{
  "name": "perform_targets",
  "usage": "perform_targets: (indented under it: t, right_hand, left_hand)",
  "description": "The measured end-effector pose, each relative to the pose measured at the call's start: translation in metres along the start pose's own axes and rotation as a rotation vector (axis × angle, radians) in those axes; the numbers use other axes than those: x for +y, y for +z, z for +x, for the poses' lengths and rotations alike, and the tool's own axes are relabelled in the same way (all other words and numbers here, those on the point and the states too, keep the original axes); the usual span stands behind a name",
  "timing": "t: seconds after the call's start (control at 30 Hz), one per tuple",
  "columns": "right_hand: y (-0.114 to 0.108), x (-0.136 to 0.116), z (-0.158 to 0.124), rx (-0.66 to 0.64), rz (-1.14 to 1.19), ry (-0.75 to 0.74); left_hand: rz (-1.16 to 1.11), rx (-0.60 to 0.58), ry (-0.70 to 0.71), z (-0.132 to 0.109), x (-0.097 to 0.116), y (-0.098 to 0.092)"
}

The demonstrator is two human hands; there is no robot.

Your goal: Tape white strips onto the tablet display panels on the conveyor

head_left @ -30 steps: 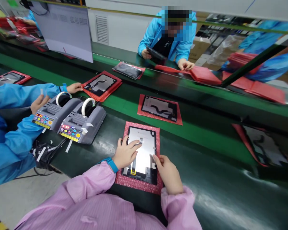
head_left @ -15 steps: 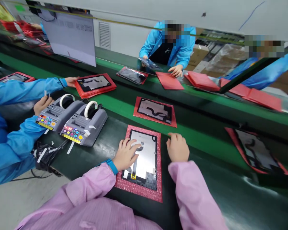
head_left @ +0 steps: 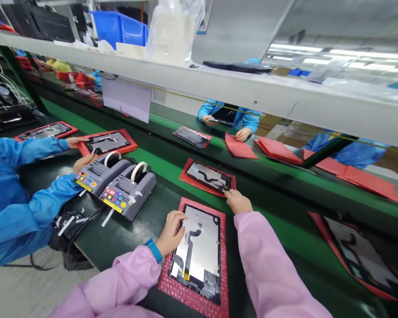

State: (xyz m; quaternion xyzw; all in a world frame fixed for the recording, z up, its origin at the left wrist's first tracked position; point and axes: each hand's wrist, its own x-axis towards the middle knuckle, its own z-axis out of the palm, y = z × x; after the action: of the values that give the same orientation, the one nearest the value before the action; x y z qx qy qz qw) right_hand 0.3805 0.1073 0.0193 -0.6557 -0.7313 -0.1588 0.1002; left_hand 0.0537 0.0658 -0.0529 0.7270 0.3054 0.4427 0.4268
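In front of me a display panel [head_left: 207, 247] with a silvery back and a dark flex cable [head_left: 189, 254] lies on a red bubble-wrap bag [head_left: 223, 265]. My left hand [head_left: 171, 232] rests at the panel's upper left edge, fingers loosely bent and apart. My right hand [head_left: 239, 202] reaches forward, its fingers closed at the near right corner of a second display panel [head_left: 205, 174]. That panel lies on its own red bubble-wrap bag [head_left: 185, 176]; whether the fingertips also pinch this bag is hard to see.
Two grey tape dispensers [head_left: 129, 192] stand to my left, beside a co-worker in blue sleeves [head_left: 36, 198] holding another panel on red bags [head_left: 129, 145]. Another panel [head_left: 358, 251] lies at right. Across the line, a person's hand [head_left: 243, 134] touches red bags. A shelf [head_left: 219, 81] spans above.
My right hand has moved forward from beside the near panel to the second panel's corner. My left hand has drawn back from the flex cable toward the panel's edge. The view has tilted up.
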Motion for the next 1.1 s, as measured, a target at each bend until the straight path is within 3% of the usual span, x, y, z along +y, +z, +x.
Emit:
perform_targets:
  t: [0.13,0.23,0.33,0.4,0.47,0.53,0.63,0.7,0.83,0.97,1.1]
  right_hand:
    - [-0.028,-0.039,-0.017,0.054,-0.007,-0.07]
    - [-0.056,-0.093,-0.048,0.059,0.023,-0.154]
    - [-0.082,-0.153,-0.087,0.065,0.169,-0.314]
    - [-0.094,-0.18,-0.106,-0.013,0.327,-0.35]
    - [-0.099,-0.187,-0.117,-0.109,0.486,-0.234]
    - [-0.095,-0.175,-0.122,-0.105,0.587,0.047]
    - [-0.076,-0.144,-0.131,0.01,0.671,0.548]
    - [-0.062,-0.132,-0.14,-0.023,0.848,0.752]
    - [-0.045,-0.137,-0.162,-0.124,1.22,0.893]
    - [-0.046,-0.147,-0.178,-0.012,1.231,0.96]
    - [-0.051,-0.149,-0.191,0.048,1.162,0.987]
  left_hand:
    - [-0.465,-0.02,-0.134,0.004,0.003,-0.002]
    - [-0.957,-0.175,-0.361,0.005,0.008,0.0]
    - [-1.167,-0.219,-0.507,0.004,0.009,0.003]
    - [-1.133,-0.18,-0.553,0.003,0.007,0.005]
    - [-1.057,-0.147,-0.587,0.003,0.005,0.007]
    - [-1.018,-0.129,-0.612,0.002,0.003,0.006]
    - [-0.983,-0.152,-0.636,0.001,0.002,0.002]
    - [-0.896,-0.186,-0.601,0.0,0.002,-0.002]
    - [-0.42,-0.169,-0.444,0.001,0.001,-0.012]
    - [-0.171,-0.105,-0.402,0.002,-0.002,-0.021]
    - [-0.047,-0.133,-0.361,0.0,-0.002,-0.025]
